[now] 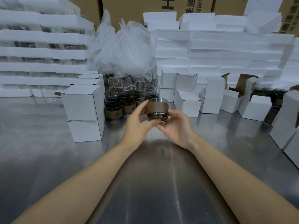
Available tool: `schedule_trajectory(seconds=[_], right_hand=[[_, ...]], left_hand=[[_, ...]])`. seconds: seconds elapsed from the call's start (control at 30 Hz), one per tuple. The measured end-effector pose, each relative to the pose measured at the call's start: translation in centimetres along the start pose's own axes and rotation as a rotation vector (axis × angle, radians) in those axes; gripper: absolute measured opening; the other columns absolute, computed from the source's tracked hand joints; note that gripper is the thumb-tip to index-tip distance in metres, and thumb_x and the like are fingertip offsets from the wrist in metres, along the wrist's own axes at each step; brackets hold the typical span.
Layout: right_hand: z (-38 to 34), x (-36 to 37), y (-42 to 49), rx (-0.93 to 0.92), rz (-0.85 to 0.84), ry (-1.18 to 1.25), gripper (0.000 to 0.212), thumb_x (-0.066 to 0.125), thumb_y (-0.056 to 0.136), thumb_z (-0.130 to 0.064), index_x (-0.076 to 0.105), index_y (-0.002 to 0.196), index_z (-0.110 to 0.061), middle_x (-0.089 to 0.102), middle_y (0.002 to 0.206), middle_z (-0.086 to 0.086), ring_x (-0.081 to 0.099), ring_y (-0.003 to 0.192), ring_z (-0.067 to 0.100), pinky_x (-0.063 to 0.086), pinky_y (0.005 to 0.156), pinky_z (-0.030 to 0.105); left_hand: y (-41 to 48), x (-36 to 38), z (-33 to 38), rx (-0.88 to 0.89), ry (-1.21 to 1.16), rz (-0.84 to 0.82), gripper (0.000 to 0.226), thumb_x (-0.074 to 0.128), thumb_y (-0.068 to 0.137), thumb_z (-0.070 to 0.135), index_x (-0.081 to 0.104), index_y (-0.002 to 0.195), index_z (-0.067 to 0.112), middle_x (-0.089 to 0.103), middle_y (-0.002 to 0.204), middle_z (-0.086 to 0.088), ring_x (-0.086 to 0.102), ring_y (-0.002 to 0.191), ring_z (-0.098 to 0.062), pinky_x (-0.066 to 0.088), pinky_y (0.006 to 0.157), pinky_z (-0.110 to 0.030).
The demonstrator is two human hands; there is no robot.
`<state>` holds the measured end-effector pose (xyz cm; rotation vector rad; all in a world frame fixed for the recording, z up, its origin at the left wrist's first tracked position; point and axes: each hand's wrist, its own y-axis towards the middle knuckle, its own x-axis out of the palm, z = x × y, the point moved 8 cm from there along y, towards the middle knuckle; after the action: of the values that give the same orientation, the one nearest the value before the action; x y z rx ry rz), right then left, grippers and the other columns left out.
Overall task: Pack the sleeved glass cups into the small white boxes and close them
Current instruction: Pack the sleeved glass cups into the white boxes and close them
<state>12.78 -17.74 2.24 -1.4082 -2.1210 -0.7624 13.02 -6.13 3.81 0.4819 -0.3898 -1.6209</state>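
Observation:
A glass cup with a brown sleeve is held upright above the steel table, at the centre of the view. My left hand grips its left side with thumb and fingers. My right hand holds its right side and base. Behind it stand several more sleeved cups, with bare glasses stacked above them. Closed small white boxes are stacked at the left. Open white boxes with raised flaps stand at the right.
The steel table stretches toward me. Crumpled plastic wrap lies over the glasses. Foam trays are stacked at the back left, foam slabs at the back right, and cardboard cartons behind. More white boxes stand at the far right.

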Motion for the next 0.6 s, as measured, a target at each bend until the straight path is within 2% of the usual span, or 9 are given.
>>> schedule_trajectory(seconds=[0.1,0.2,0.3,0.4,0.47,0.53,0.6], right_hand=[[0.0,0.2,0.0,-0.009,-0.018,-0.021,0.045,0.051,0.081,-0.014,0.054,0.121,0.007,0.060,0.113,0.027,0.058,0.112,0.038,0.047,0.103,0.041],[-0.1,0.0,0.0,-0.023,-0.015,-0.042,0.048,0.048,0.084,-0.011,0.049,0.130,0.003,0.055,0.118,0.026,0.056,0.109,0.036,0.042,0.108,0.042],[-0.2,0.0,-0.1,-0.036,-0.004,-0.093,0.051,0.048,0.084,-0.007,0.043,0.135,-0.001,0.051,0.122,0.027,0.056,0.106,0.036,0.046,0.103,0.040],[-1.1,-0.3,-0.2,-0.191,0.126,-0.364,0.037,0.060,0.085,0.001,0.048,0.119,-0.007,0.060,0.112,0.020,0.059,0.104,0.031,0.051,0.095,0.041],[-2.1,0.1,-0.7,-0.374,0.221,-0.657,0.044,0.073,0.077,0.001,0.053,0.113,-0.016,0.064,0.109,0.010,0.063,0.101,0.015,0.052,0.089,0.028],[-2.2,1.0,-1.1,-0.495,0.248,-0.847,0.057,0.083,0.069,-0.001,0.056,0.112,-0.027,0.064,0.109,-0.004,0.061,0.102,0.001,0.051,0.084,0.019],[-2.5,1.9,-1.5,-0.595,0.243,-1.003,0.063,0.088,0.063,-0.009,0.059,0.114,-0.030,0.061,0.111,-0.013,0.059,0.107,-0.001,0.052,0.086,0.020]], left_hand=[[0.0,0.0,-0.1,-0.012,-0.043,0.012,0.070,0.080,0.074,0.002,0.048,0.134,0.021,0.061,0.123,0.008,0.058,0.109,0.006,0.044,0.087,-0.010],[0.0,-0.1,-0.2,-0.026,-0.093,0.027,0.069,0.079,0.072,-0.002,0.049,0.129,0.022,0.058,0.122,0.014,0.059,0.110,0.004,0.046,0.087,-0.012],[0.0,-0.1,-0.2,-0.007,-0.074,0.019,0.074,0.078,0.072,-0.007,0.046,0.129,0.027,0.057,0.124,0.012,0.058,0.116,-0.002,0.047,0.092,-0.017],[0.1,-0.2,-0.2,0.024,-0.014,0.034,0.072,0.074,0.074,-0.012,0.047,0.126,0.031,0.058,0.124,0.007,0.058,0.116,-0.008,0.048,0.101,-0.032],[0.1,-0.4,-0.5,-0.002,-0.024,0.057,0.069,0.075,0.074,-0.010,0.049,0.124,0.028,0.058,0.124,0.005,0.059,0.114,-0.014,0.051,0.099,-0.036],[0.2,-0.7,-0.8,-0.015,0.003,0.076,0.071,0.076,0.073,-0.010,0.047,0.128,0.024,0.058,0.122,0.005,0.060,0.111,-0.010,0.051,0.093,-0.026],[0.2,-0.9,-1.0,-0.039,0.014,0.084,0.077,0.077,0.070,-0.011,0.044,0.133,0.019,0.058,0.117,0.010,0.061,0.101,0.003,0.049,0.084,-0.013]])
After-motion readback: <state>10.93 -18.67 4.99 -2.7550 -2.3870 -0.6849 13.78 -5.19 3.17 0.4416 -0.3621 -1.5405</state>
